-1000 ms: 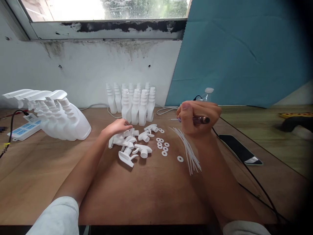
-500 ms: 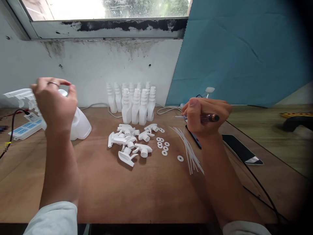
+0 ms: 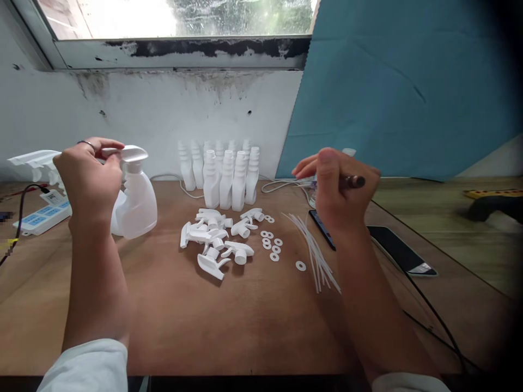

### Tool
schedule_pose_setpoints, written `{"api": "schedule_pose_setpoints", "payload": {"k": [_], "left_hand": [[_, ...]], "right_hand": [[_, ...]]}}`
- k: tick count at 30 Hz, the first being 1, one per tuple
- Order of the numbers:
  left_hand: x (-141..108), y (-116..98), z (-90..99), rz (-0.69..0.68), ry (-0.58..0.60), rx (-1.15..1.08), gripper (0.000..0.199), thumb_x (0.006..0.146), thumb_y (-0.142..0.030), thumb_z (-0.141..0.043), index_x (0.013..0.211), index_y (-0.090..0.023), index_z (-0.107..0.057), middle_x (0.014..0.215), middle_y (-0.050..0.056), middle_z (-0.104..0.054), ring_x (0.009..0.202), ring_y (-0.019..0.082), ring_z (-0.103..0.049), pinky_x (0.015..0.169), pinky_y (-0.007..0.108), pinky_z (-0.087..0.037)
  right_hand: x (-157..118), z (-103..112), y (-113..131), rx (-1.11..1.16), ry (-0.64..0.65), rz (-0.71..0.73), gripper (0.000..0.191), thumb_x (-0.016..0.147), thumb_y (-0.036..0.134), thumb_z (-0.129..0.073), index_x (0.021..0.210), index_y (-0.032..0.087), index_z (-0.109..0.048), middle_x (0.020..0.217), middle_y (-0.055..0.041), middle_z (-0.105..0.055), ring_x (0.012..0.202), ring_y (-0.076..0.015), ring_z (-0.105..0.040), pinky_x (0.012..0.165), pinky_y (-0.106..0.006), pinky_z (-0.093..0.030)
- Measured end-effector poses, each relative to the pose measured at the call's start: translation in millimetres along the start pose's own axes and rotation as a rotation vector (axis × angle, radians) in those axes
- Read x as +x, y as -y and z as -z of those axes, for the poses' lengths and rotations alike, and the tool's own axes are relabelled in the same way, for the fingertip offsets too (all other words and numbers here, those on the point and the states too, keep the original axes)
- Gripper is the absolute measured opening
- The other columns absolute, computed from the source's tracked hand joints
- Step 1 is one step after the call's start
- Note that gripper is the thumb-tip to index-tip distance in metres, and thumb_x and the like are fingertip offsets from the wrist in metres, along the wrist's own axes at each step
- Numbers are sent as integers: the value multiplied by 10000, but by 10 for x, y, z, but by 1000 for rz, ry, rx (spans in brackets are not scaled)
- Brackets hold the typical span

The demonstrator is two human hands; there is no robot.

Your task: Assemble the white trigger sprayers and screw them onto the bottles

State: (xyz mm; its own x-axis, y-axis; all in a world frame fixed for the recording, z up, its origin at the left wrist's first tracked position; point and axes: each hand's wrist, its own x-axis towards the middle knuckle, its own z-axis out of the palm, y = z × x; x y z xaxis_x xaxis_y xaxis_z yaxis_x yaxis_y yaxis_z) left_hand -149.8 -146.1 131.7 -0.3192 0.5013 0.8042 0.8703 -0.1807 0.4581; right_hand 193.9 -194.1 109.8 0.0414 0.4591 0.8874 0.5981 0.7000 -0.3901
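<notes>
At the left, my left hand (image 3: 92,171) is closed, its thumb and fingers pinching the back of the white trigger sprayer head on a spray bottle (image 3: 141,204). The bottle is nearly upright; I cannot tell whether its base touches the table. Part of another white bottle (image 3: 117,216) shows behind it. My right hand (image 3: 341,185) is wrapped around a small screwdriver (image 3: 354,182) with a dark translucent handle, fingers pointing left. Its shaft is mostly hidden. Between the hands lie a pile of loose white trigger sprayer heads (image 3: 210,234), several white washers (image 3: 274,249) and thin white tubes (image 3: 314,253).
Open-necked white bottles (image 3: 227,179) stand grouped by the wall. A power strip (image 3: 43,216) and more spray heads (image 3: 38,159) are at the left. A phone (image 3: 322,228), a dark flat device (image 3: 398,247) and cables lie right. A blue cloth (image 3: 368,92) covers the wall there.
The spray bottle's head has come into view at the left fingers, and the bottle shows more fully. My right hand has risen slightly, and the screwdriver's shaft no longer shows clearly.
</notes>
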Motion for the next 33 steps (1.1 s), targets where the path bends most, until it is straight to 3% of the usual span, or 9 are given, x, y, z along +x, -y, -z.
{"api": "schedule_pose_setpoints", "payload": {"k": [3,5,10,14,17,20,25,27,33], "left_hand": [[-118,-276,83,-98,-11,-234,243,784,-209,-651,1005,-178,-749,815,35,-694,617,102,-538,555,215,-426],[-206,-437,125,-141,6,-442,257,772,-175,-679,1024,-166,-727,841,31,-686,651,97,-567,575,212,-445],[-454,-766,150,-177,218,-906,207,774,-116,-703,960,-206,-684,801,-10,-647,635,86,-583,585,226,-491],[-665,-994,132,-111,404,-963,118,809,-205,-704,899,-240,-635,859,-26,-665,670,88,-599,601,229,-512],[-761,-1083,105,-24,565,-861,188,861,-320,-644,1035,-281,-586,958,-19,-667,801,118,-650,687,248,-543],[-780,-1062,45,7,732,-793,467,854,-406,-626,1280,-325,-453,1100,13,-652,958,165,-664,753,266,-554],[-767,-970,-77,-86,1288,-731,565,738,-425,-740,1238,-255,-540,1130,56,-664,993,227,-656,716,276,-551],[-761,-959,-108,-92,1431,-729,461,744,-433,-732,1136,-223,-612,1050,47,-694,936,233,-670,694,286,-549],[-609,-853,-104,-90,1606,-803,411,761,-358,-736,1129,-200,-646,1006,55,-720,897,236,-691,698,294,-559]], "right_hand": [[24,-55,93,116,-82,-114,435,965,515,-457,690,228,-636,611,-9,-553,538,-126,-511,544,-313,-393],[21,-90,136,177,-24,-189,373,916,526,-549,719,222,-639,585,16,-496,487,-95,-419,488,-284,-338],[-33,-179,259,379,327,-315,314,753,496,-757,875,223,-662,674,31,-497,527,-73,-390,474,-248,-334],[-106,-242,398,570,505,-386,433,660,503,-817,945,224,-649,695,30,-536,578,-102,-498,479,-245,-405],[-145,-267,445,583,472,-423,427,675,504,-804,948,219,-642,700,15,-578,607,-137,-566,478,-262,-458],[-146,-277,372,518,317,-397,404,725,502,-766,987,226,-633,744,-1,-617,635,-149,-593,493,-271,-497],[-71,-261,153,385,89,-306,362,809,502,-686,1057,253,-601,756,-9,-636,664,-158,-611,522,-279,-521],[-36,-240,124,390,91,-303,311,809,479,-692,1002,248,-615,764,-16,-641,686,-166,-622,541,-290,-526],[16,-141,242,561,238,-305,273,774,456,-718,929,253,-621,859,-26,-670,821,-209,-654,652,-354,-561]]}}
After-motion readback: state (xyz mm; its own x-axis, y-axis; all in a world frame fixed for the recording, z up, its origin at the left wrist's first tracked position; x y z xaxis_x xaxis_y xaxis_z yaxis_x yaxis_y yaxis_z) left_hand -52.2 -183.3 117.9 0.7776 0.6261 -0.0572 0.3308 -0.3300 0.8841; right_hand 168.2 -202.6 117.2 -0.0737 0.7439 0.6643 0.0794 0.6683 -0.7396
